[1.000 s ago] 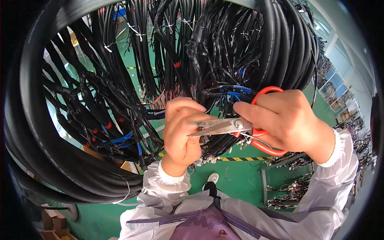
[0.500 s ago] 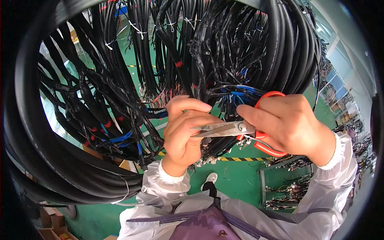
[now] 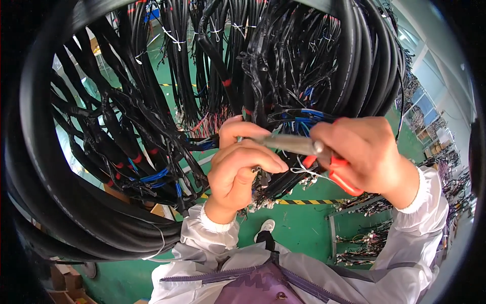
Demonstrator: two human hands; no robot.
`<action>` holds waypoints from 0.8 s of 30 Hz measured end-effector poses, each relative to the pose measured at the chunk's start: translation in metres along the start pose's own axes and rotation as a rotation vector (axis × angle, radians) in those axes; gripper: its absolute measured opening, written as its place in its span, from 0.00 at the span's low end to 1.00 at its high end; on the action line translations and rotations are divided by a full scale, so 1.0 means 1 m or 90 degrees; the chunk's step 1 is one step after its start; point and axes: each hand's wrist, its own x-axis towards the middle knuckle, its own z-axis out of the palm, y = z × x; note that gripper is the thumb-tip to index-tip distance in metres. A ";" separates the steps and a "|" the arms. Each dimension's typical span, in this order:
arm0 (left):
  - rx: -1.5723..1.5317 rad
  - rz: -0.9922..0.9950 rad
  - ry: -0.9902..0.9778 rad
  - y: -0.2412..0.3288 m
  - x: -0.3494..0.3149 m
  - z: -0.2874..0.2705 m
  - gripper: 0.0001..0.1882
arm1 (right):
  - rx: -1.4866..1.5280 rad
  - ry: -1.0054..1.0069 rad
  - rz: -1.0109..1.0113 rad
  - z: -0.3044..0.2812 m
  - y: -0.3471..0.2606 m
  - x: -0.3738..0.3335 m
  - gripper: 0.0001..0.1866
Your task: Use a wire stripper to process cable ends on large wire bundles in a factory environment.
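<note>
My right hand (image 3: pixel 359 154) is closed round the red handles (image 3: pixel 347 185) of a pair of scissors. The scissors' metal blades (image 3: pixel 291 144) are smeared by motion and point left to my left hand (image 3: pixel 240 164). Its fingers are curled, with the blade tips by the index finger; what they pinch, if anything, is hidden. A thin white strip (image 3: pixel 304 170) curves between the two hands, below the blades. Just beyond my hands hang bundled black cables (image 3: pixel 258 91), with blue ties (image 3: pixel 309 115) near the right hand.
Thick black cable coils (image 3: pixel 359 61) hang at upper right, and more (image 3: pixel 101 218) bend round the left side. Taped black branches (image 3: pixel 106 106) spread at left. Racks of cables (image 3: pixel 364 243) stand at lower right. Yellow-and-black tape (image 3: pixel 309 201) marks the green floor (image 3: pixel 309 228).
The scissors have swung, their blades tilting upward and now blurred. My right hand has turned with them. My left fingers have shifted, and the white strip shows more plainly.
</note>
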 end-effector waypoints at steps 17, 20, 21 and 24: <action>-0.061 -0.009 -0.073 -0.004 0.005 -0.008 0.23 | -0.045 -0.100 -0.017 -0.005 -0.005 0.009 0.15; -0.070 -0.019 -0.055 -0.004 0.004 -0.008 0.26 | -0.022 -0.117 -0.027 -0.004 -0.003 0.010 0.15; -0.073 -0.020 -0.059 -0.004 0.004 -0.009 0.26 | -0.023 -0.113 -0.033 -0.003 -0.003 0.010 0.15; -0.072 -0.021 -0.071 -0.004 0.005 -0.010 0.27 | -0.023 -0.105 -0.040 0.000 -0.002 0.010 0.14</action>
